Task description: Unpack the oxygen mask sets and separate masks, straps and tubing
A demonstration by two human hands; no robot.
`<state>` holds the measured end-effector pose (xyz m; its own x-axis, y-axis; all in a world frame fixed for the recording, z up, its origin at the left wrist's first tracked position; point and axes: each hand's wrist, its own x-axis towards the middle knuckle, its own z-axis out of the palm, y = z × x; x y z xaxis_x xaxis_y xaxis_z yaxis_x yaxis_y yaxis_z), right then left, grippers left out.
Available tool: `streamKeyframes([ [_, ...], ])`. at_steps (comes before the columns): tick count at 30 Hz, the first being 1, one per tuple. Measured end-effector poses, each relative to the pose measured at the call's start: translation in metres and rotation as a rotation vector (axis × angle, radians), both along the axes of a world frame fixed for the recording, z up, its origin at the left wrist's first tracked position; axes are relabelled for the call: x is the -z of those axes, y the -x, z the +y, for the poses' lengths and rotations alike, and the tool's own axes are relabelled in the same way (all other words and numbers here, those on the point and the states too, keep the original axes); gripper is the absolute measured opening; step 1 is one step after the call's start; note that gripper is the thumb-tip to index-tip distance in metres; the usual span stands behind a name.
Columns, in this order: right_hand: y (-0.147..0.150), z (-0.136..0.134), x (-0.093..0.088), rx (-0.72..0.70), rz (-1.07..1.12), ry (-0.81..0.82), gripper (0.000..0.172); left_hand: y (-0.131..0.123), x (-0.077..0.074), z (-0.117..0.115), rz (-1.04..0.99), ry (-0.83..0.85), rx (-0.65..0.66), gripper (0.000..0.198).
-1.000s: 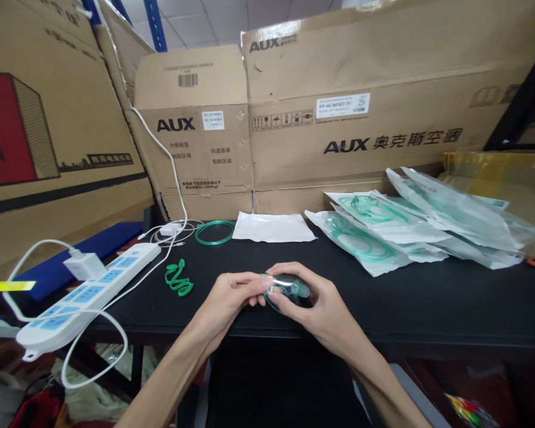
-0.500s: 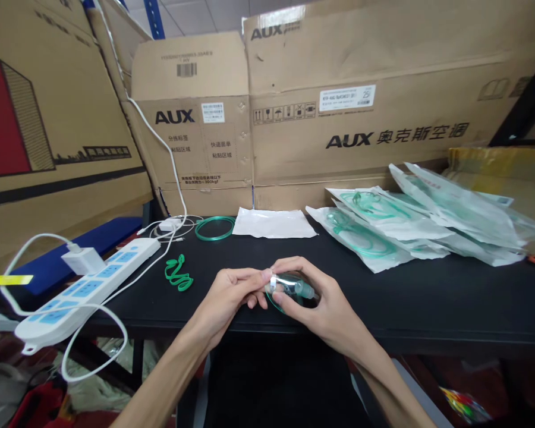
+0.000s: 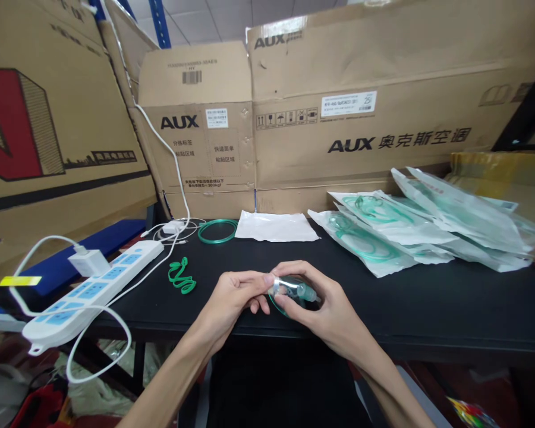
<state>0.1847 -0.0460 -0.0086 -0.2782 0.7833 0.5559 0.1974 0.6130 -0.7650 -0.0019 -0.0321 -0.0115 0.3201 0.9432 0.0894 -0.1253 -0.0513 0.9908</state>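
Observation:
Above the table's front edge, a clear, green-tinted oxygen mask is held between both hands. My right hand curls around its body, with a green connector showing near the palm. At the mask's left end, my left hand pinches the edge beside a small silvery strip between thumb and fingers. Part of the mask is hidden by my fingers. A thin green elastic strap hangs below it. To the left lies a crumpled green strap, and farther back a coil of green tubing.
A white pouch lies flat at the back of the black table. Several packaged mask sets are piled on the right. A white power strip with looping cables stands on the left. Large cardboard boxes wall off the back.
The whole view has shifted slightly, so everything sits a little lower and further right. Both hands keep the same hold on the oxygen mask.

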Motion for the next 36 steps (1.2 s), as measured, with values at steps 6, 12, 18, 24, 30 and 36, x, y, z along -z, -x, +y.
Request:
streamKeyframes([
  [6,-0.003,0.001,0.002,-0.032,-0.012,0.002,0.017,-0.001,-0.006,-0.003,0.015,0.010,-0.004,0.030],
  [12,-0.004,0.001,0.002,-0.027,-0.037,0.016,0.022,-0.003,-0.013,-0.006,0.041,0.047,-0.043,0.024],
  [18,-0.001,0.001,0.003,0.019,-0.043,-0.038,0.025,-0.005,-0.010,-0.003,0.050,0.050,-0.100,0.024],
  [24,0.002,0.001,0.010,0.088,-0.056,-0.079,0.025,-0.006,-0.007,-0.003,0.119,0.019,-0.149,0.032],
  [30,0.006,0.001,0.013,0.161,-0.058,-0.152,0.027,-0.010,-0.001,0.000,0.129,-0.065,-0.181,0.041],
  [36,0.007,0.004,0.021,0.182,-0.081,-0.263,0.034,-0.011,-0.001,-0.001,0.162,-0.105,-0.081,0.042],
])
